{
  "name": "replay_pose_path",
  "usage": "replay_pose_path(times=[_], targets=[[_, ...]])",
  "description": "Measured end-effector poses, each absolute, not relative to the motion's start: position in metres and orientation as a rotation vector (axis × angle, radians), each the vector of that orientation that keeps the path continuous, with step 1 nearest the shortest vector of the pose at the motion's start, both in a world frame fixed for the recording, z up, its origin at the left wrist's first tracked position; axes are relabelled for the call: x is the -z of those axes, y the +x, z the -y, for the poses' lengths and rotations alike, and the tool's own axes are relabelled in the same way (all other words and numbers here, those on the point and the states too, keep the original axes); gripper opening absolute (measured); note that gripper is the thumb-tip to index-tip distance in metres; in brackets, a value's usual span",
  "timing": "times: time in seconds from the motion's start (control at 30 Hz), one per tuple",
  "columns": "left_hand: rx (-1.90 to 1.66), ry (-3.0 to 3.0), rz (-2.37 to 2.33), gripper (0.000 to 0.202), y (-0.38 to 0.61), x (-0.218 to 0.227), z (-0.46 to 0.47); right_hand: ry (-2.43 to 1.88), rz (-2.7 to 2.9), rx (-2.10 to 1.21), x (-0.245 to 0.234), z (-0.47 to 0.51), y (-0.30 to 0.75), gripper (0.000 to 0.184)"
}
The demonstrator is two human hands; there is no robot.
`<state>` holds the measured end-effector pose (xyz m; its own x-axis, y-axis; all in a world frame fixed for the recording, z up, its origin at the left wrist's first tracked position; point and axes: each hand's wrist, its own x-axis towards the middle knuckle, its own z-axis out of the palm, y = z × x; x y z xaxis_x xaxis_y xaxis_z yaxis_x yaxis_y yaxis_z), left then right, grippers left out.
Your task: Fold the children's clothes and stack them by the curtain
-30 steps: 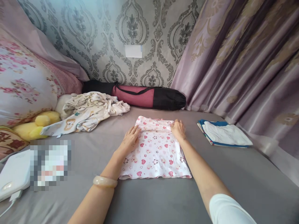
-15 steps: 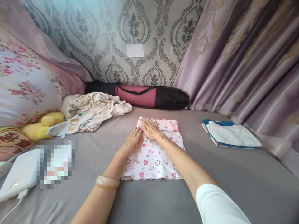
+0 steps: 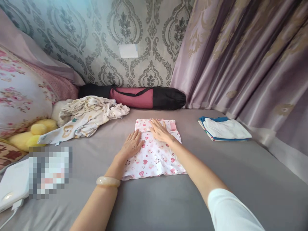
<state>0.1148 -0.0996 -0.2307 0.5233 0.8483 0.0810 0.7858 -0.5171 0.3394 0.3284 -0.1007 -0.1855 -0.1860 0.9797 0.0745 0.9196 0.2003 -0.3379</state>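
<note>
Shirt [image 3: 157, 161] on bed [image 3: 154, 205], sleeves apparently folded in, body unfolded. My left hand [image 3: 132, 144] and right hand [image 3: 160, 131] lie flat on it, apart, gripping nothing. Folded clothes [image 3: 226, 129] look done; crumpled clothes [image 3: 90, 112] don't.

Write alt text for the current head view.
The left hand lies flat at the left edge of a heart-print garment, the right hand partly on its folded top. On the gray sheet lie crumpled printed cloth to the left and stacked folded cloth to the right.
</note>
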Motion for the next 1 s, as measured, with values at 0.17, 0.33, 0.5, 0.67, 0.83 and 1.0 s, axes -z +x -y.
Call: replay_pose_path(times=[0.17, 0.33, 0.5, 0.67, 0.83, 1.0], targets=[[-0.376, 2.55, -1.383, 0.063, 0.116, 0.235, 0.1, -2.042, 2.111, -0.265, 0.19, 0.151, 0.385, 0.061], [-0.431, 2.528, -1.417, 0.062, 0.117, 0.237, 0.102, -2.118, 2.048, -0.308, 0.207, 0.168, 0.408, 0.06], [-0.459, 2.358, -1.485, 0.072, 0.117, 0.224, 0.106, -2.016, 1.903, -0.472, 0.209, 0.17, 0.413, 0.058], [-0.448, 2.192, -1.638, 0.059, 0.089, 0.198, 0.128, -1.916, 1.439, -0.504, 0.202, 0.195, 0.434, 0.049], [-0.348, 2.09, -1.676, 0.038, 0.05, 0.181, 0.177, -2.085, 1.342, -0.692, 0.198, 0.254, 0.443, 0.036], [-0.374, 1.951, -1.601, 0.047, 0.047, 0.177, 0.219, -2.12, 1.537, -0.656, 0.188, 0.301, 0.42, 0.041]])
